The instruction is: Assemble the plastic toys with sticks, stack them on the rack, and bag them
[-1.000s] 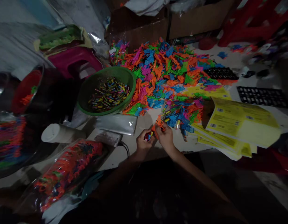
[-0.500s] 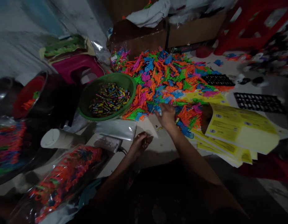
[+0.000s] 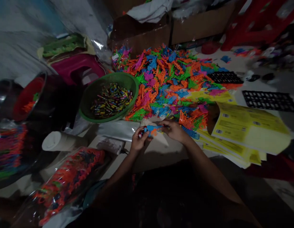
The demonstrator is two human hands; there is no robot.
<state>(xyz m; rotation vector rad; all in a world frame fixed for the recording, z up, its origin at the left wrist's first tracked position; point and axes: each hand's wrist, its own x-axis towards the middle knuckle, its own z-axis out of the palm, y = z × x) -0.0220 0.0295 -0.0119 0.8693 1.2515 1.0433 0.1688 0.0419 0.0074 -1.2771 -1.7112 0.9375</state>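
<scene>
My left hand [image 3: 138, 139] is closed around one end of a small blue plastic toy [image 3: 151, 128], its exact shape too small to make out. Something reddish shows at that end, by the fingers. On the toy's other end, my right hand [image 3: 174, 130] pinches with thumb and fingers. An orange bit [image 3: 155, 131] shows against the blue piece. Just beyond both hands spreads a large heap of orange, blue, green and pink plastic toys [image 3: 161, 74]. To the left of the heap, a green basin [image 3: 83, 107] holds many small colourful tubes [image 3: 111, 99].
Yellow printed sheets [image 3: 246, 120] lie at the right, beside black perforated trays [image 3: 268, 99]. A silvery plastic bag [image 3: 118, 130], a white cup [image 3: 51, 141] and a clear bag of toys [image 3: 70, 177] are on the left. Cardboard boxes [image 3: 201, 27] stand behind the heap.
My right hand has come back from the heap toward my left hand with a blue toy. Both hands now hold it between them. The view has shifted slightly.
</scene>
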